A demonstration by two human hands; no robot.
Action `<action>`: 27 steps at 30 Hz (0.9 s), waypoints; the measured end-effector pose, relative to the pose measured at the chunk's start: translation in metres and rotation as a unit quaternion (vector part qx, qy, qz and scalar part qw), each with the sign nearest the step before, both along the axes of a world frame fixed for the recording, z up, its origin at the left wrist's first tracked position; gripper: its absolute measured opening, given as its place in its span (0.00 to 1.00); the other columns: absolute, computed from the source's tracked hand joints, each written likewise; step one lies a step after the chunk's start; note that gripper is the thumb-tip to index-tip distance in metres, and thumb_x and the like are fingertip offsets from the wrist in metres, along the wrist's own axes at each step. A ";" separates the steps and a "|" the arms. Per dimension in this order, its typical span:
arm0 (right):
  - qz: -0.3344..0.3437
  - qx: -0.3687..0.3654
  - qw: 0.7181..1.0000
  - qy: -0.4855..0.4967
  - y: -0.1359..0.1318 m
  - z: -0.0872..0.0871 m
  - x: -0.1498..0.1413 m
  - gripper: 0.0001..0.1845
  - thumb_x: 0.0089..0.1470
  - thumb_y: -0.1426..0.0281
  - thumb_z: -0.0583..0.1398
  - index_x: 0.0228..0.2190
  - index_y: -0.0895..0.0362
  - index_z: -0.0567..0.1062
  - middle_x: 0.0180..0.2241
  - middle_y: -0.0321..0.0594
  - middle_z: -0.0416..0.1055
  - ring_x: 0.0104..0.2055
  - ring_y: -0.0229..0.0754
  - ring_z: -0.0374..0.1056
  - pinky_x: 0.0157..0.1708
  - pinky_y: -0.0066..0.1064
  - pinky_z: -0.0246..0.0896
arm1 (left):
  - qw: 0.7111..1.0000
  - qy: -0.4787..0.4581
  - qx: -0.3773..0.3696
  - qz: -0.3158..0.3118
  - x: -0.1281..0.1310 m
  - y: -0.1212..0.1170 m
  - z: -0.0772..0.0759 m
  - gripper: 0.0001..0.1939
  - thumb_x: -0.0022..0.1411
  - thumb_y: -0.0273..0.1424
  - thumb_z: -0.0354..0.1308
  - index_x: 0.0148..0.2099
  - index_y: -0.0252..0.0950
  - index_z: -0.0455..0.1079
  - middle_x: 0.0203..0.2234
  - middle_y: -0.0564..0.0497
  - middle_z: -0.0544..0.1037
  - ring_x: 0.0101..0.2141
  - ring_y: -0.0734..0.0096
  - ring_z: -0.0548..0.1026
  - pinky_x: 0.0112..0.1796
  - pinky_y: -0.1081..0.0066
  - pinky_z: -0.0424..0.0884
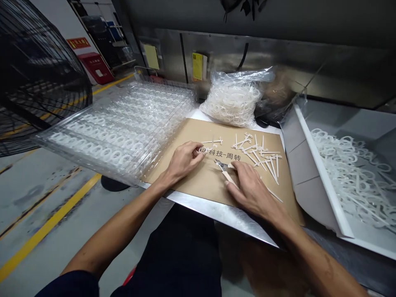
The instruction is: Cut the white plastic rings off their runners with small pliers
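Observation:
My left hand (183, 161) pinches a small white plastic piece (202, 150) above a brown cardboard sheet (204, 181) printed with dark Chinese characters. My right hand (252, 190) grips small side cutters (223, 168), which have metal jaws and a pale handle, and their jaws point left toward my left hand. The two hands are close together but apart. Several white moulded plastic pieces with long thin stems (258, 153) lie scattered on the cardboard, just beyond my right fingers.
Stacked clear plastic trays (117, 134) with ring-shaped hollows lie left of the cardboard on a steel table (216, 213). Behind stands a clear bag of white rings (232, 103). A white bin (324, 173) of plastic pieces sits right; a black fan (37, 74) stands left.

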State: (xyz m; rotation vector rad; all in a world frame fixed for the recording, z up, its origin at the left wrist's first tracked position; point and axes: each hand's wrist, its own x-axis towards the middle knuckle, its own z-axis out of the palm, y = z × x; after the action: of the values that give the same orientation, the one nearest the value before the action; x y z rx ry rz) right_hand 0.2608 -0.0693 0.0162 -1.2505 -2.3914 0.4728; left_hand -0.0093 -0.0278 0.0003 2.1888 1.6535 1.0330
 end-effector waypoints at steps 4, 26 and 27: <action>0.001 -0.101 0.991 0.085 -0.008 0.012 -0.002 0.21 0.71 0.64 0.49 0.61 0.55 0.66 0.58 0.52 0.73 0.58 0.54 0.70 0.59 0.48 0.67 | 0.993 -0.100 0.061 -0.004 0.017 -0.028 0.007 0.10 0.66 0.31 0.63 0.49 0.36 0.78 0.36 0.49 0.81 0.32 0.71 0.77 0.37 0.69 0.74; 0.005 -0.389 0.891 0.234 -0.022 0.015 -0.007 0.20 0.72 0.52 0.54 0.43 0.54 0.74 0.39 0.41 0.70 0.38 0.43 0.66 0.38 0.34 0.67 | 0.968 -0.222 0.113 -0.019 0.033 -0.060 -0.009 0.12 0.66 0.26 0.65 0.52 0.39 0.76 0.37 0.50 0.78 0.33 0.74 0.76 0.34 0.71 0.76; 0.004 -0.392 0.889 0.237 -0.023 0.015 -0.006 0.19 0.72 0.52 0.54 0.42 0.54 0.73 0.39 0.41 0.70 0.38 0.43 0.66 0.38 0.34 0.67 | 0.969 -0.221 0.112 -0.021 0.033 -0.061 -0.009 0.13 0.66 0.26 0.65 0.52 0.39 0.76 0.37 0.50 0.78 0.33 0.74 0.76 0.34 0.71 0.76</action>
State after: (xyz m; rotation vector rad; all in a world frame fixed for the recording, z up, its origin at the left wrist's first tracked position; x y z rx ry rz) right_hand 0.2544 -0.0918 0.0311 -1.2055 -1.8076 1.6525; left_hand 0.0242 -0.0883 -0.0085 1.9120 1.3367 1.6208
